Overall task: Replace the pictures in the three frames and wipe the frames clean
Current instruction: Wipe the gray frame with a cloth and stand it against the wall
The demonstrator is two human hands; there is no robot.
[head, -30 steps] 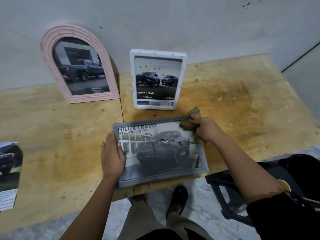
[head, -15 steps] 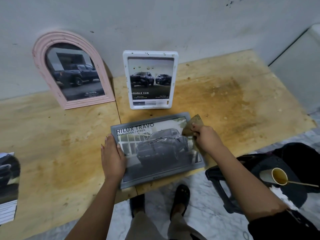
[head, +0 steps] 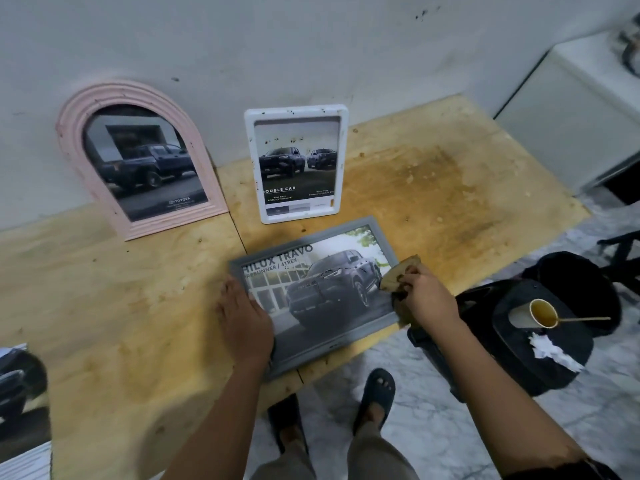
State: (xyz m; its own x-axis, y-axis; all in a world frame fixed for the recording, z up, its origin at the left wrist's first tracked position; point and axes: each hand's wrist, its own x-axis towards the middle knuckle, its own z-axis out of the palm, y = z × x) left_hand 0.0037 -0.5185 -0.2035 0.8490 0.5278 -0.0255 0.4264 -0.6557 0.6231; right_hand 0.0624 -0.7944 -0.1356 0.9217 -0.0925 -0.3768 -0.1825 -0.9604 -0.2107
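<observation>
While the left hand (head: 244,322) lies flat with straight fingers on the left rail of the grey frame (head: 329,299), the right hand (head: 427,299) grips a brownish cloth (head: 398,275) against that frame's right edge. The grey frame rests face up between the two hands at the front edge of the counter (head: 121,306), and each hand hides part of a side rail. Just beyond the hands a white frame (head: 298,164) stands upright, close to the grey frame's far edge. Beyond the left hand and further left, a pink arched frame (head: 138,161) leans on the wall (head: 277,46). Far to the left of the left hand lies a loose picture (head: 20,382). To the right of the right hand a black chair (head: 519,368) carries a tipped paper cup (head: 535,313) and crumpled tissue (head: 550,351).
</observation>
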